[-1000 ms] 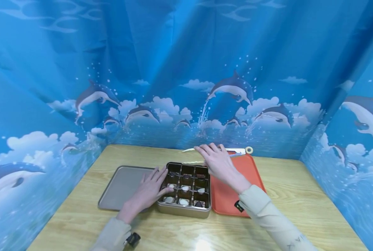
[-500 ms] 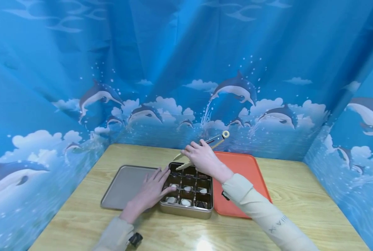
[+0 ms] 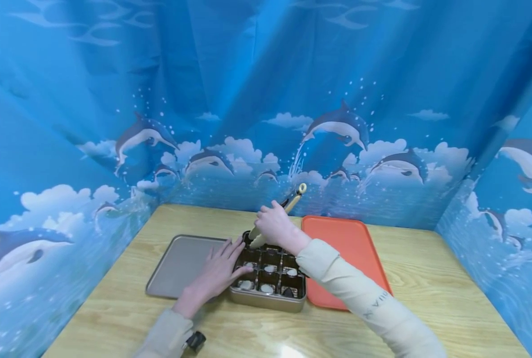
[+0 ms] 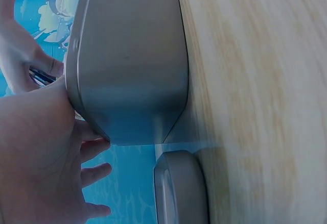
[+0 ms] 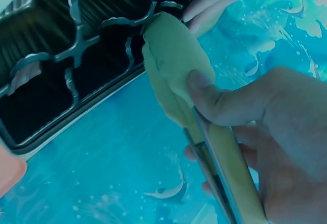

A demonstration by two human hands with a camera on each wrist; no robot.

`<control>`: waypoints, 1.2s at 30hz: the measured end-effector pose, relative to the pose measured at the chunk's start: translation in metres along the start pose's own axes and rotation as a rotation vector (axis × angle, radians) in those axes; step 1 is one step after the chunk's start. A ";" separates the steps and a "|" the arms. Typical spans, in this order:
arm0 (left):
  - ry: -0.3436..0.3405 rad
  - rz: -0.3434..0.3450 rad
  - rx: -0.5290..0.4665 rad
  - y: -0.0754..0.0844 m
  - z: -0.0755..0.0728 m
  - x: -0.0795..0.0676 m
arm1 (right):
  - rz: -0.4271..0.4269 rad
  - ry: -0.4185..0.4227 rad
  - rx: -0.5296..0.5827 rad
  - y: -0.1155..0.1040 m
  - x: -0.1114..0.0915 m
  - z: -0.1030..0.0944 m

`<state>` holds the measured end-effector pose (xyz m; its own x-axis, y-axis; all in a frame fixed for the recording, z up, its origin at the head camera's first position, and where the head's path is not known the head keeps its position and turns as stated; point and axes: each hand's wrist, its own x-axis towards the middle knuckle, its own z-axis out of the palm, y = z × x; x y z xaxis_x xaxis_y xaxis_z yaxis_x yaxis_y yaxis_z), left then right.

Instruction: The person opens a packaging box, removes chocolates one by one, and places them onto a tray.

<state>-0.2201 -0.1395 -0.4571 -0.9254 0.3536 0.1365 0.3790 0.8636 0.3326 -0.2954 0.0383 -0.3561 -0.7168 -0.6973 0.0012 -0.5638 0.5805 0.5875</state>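
My right hand [image 3: 275,227] grips a pair of tongs [image 3: 294,202] with beige scalloped tips. The tongs point down into the far-left compartment of a metal box [image 3: 267,301]. In the right wrist view, the tips [image 5: 176,55] are close together at that compartment; what lies between them is hidden. A dark divider splits the box into several compartments, some holding small pale pieces [image 3: 267,289] and dark pieces [image 3: 288,292]. My left hand [image 3: 217,271] rests along the box's left rim, fingers extended, as the left wrist view [image 4: 41,147] also shows.
A grey tray [image 3: 181,268] lies left of the box, partly under my left forearm. To the right is an orange tray [image 3: 337,238], partly covered by my right sleeve. Blue dolphin-print curtains [image 3: 248,124] surround the wooden table [image 3: 427,278].
My right hand has moved left with the tongs, turned them from lying sideways to steeply tilted, and brought their tips down into the far-left compartment, closer together. The left hand stays on the rim.
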 end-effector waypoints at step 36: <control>0.036 0.021 0.000 0.002 -0.002 -0.001 | 0.036 0.219 0.026 -0.013 -0.018 0.022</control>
<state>-0.2179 -0.1385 -0.4551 -0.9166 0.3584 0.1774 0.3985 0.8561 0.3292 -0.2843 0.0523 -0.3822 -0.6318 -0.7491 0.1993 -0.5519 0.6152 0.5629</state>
